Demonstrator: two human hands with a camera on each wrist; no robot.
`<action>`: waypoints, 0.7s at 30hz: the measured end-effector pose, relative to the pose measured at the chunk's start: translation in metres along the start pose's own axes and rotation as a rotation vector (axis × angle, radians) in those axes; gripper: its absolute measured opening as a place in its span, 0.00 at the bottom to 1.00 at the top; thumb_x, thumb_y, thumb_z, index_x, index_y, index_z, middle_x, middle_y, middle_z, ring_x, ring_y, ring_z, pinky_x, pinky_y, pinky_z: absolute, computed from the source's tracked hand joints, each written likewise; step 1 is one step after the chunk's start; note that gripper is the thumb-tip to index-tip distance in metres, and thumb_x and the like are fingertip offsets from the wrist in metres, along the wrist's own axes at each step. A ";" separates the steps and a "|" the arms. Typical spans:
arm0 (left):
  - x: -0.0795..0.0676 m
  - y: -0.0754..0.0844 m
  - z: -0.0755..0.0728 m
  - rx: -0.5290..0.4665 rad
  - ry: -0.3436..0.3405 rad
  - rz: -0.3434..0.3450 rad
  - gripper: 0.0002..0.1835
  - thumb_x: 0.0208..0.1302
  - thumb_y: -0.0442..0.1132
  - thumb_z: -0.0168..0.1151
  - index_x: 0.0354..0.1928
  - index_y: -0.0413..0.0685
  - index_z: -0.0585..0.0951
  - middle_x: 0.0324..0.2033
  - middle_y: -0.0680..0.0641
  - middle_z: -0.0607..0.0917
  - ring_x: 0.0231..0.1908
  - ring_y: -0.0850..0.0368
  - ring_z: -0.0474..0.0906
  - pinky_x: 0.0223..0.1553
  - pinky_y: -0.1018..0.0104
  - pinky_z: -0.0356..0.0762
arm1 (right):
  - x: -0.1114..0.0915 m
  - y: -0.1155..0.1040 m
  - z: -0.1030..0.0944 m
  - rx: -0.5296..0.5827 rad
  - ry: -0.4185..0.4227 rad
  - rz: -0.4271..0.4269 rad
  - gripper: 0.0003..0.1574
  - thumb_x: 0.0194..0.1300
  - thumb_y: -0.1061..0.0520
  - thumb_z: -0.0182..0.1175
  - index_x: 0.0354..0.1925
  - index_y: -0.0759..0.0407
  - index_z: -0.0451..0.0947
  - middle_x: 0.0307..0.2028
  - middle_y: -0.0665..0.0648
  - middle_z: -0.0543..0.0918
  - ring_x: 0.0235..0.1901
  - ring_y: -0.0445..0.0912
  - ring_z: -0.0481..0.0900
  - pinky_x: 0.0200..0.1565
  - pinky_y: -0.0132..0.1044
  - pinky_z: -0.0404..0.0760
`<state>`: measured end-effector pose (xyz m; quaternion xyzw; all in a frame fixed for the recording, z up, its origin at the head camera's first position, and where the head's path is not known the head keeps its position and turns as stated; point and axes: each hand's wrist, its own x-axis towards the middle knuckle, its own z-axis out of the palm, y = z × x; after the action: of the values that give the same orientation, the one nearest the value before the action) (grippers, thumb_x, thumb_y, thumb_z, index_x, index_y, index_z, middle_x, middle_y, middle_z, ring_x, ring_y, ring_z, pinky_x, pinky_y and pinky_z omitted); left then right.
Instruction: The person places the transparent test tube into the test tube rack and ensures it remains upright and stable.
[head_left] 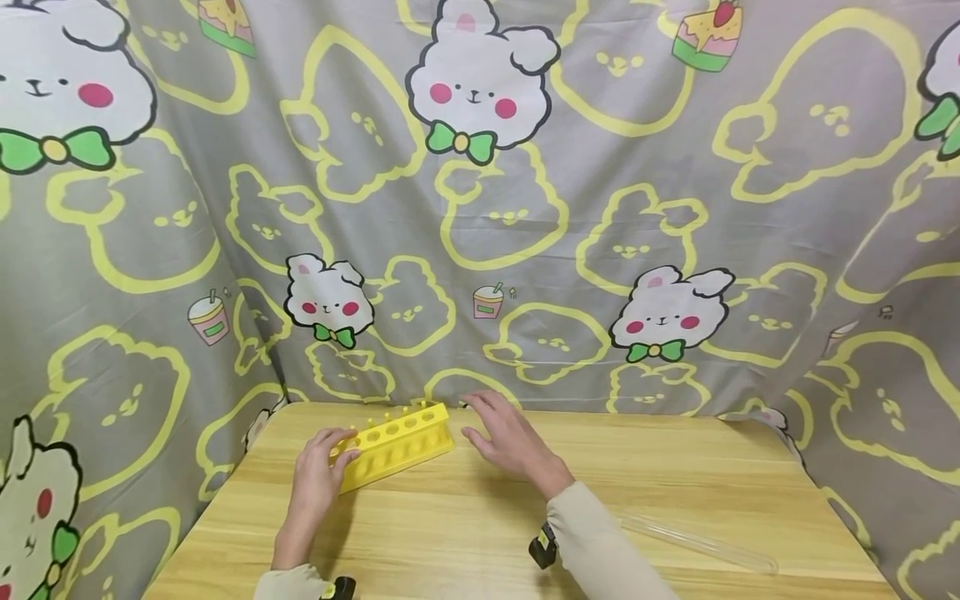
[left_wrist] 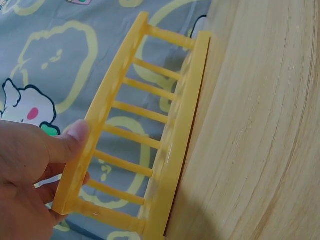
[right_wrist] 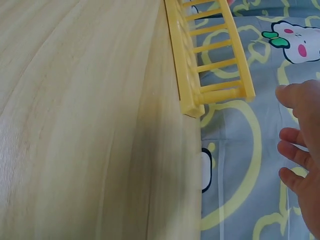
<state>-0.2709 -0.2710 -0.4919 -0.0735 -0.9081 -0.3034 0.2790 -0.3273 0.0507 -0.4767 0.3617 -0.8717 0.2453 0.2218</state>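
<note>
A yellow test tube rack (head_left: 408,467) stands at a slant near the table's far left, with a row of round holes in its top plate and pegs along its back. My left hand (head_left: 313,477) grips the top plate at the left end. In the left wrist view the thumb of that hand (left_wrist: 30,157) presses one side of the plate, with fingers curled round the other. Beyond the rack's right end, my right hand (head_left: 512,440) hovers with relaxed, parted fingers and holds nothing. The right wrist view shows a gap between this hand (right_wrist: 306,132) and the rack (right_wrist: 182,65).
A clear test tube (head_left: 697,542) lies on the wooden table (head_left: 465,533) at the right, near my right forearm. A grey patterned curtain (head_left: 525,242) hangs behind the table's far edge and along both sides.
</note>
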 end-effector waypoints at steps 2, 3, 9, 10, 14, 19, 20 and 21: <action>0.001 0.000 0.001 -0.002 -0.001 0.000 0.17 0.57 0.28 0.74 0.50 0.34 0.86 0.48 0.34 0.85 0.51 0.30 0.79 0.55 0.34 0.77 | 0.001 0.000 0.003 -0.001 -0.022 0.001 0.32 0.71 0.53 0.67 0.68 0.58 0.72 0.62 0.56 0.77 0.64 0.51 0.73 0.68 0.46 0.74; 0.001 0.000 0.001 -0.003 0.000 -0.001 0.17 0.57 0.28 0.74 0.50 0.34 0.86 0.48 0.34 0.84 0.52 0.30 0.79 0.55 0.34 0.77 | 0.002 0.000 0.004 -0.003 -0.032 0.002 0.32 0.71 0.52 0.66 0.69 0.58 0.72 0.62 0.56 0.77 0.64 0.51 0.73 0.68 0.46 0.74; 0.000 -0.001 0.002 -0.005 0.018 0.014 0.17 0.55 0.28 0.75 0.48 0.34 0.86 0.48 0.33 0.85 0.52 0.29 0.79 0.56 0.32 0.76 | 0.005 -0.001 0.011 -0.012 -0.081 0.024 0.33 0.73 0.49 0.64 0.70 0.58 0.71 0.64 0.56 0.76 0.65 0.52 0.73 0.68 0.47 0.74; 0.000 -0.001 0.002 -0.004 0.021 0.018 0.17 0.54 0.27 0.75 0.48 0.33 0.86 0.48 0.33 0.85 0.51 0.29 0.79 0.55 0.32 0.77 | 0.005 -0.001 0.011 -0.011 -0.086 0.028 0.33 0.73 0.49 0.64 0.70 0.58 0.71 0.64 0.57 0.76 0.65 0.52 0.73 0.68 0.47 0.74; 0.000 -0.002 0.003 -0.003 0.023 0.019 0.17 0.54 0.27 0.75 0.48 0.34 0.86 0.48 0.32 0.84 0.52 0.28 0.79 0.56 0.32 0.77 | 0.010 -0.002 0.016 -0.001 -0.090 0.028 0.32 0.73 0.50 0.65 0.70 0.59 0.71 0.64 0.57 0.76 0.66 0.52 0.72 0.69 0.46 0.73; 0.001 -0.003 0.002 -0.007 0.009 0.004 0.17 0.55 0.28 0.75 0.49 0.34 0.86 0.49 0.33 0.84 0.53 0.29 0.78 0.57 0.32 0.76 | 0.019 -0.006 0.021 -0.005 -0.090 0.024 0.31 0.74 0.52 0.64 0.70 0.58 0.72 0.64 0.56 0.76 0.65 0.50 0.72 0.69 0.44 0.73; 0.001 -0.003 0.002 -0.008 0.007 0.003 0.18 0.56 0.28 0.75 0.49 0.34 0.86 0.49 0.33 0.84 0.53 0.30 0.78 0.57 0.32 0.76 | 0.021 -0.007 0.023 -0.006 -0.096 0.028 0.31 0.74 0.52 0.64 0.69 0.58 0.72 0.64 0.56 0.76 0.65 0.50 0.72 0.68 0.43 0.74; 0.001 -0.003 0.001 -0.008 0.005 0.002 0.18 0.56 0.28 0.75 0.49 0.34 0.86 0.49 0.34 0.84 0.53 0.30 0.78 0.57 0.32 0.76 | 0.023 -0.008 0.025 -0.010 -0.102 0.031 0.30 0.74 0.52 0.63 0.69 0.58 0.72 0.63 0.56 0.76 0.65 0.50 0.72 0.68 0.43 0.74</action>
<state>-0.2730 -0.2725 -0.4939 -0.0746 -0.9062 -0.3071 0.2811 -0.3417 0.0194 -0.4808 0.3591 -0.8885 0.2258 0.1750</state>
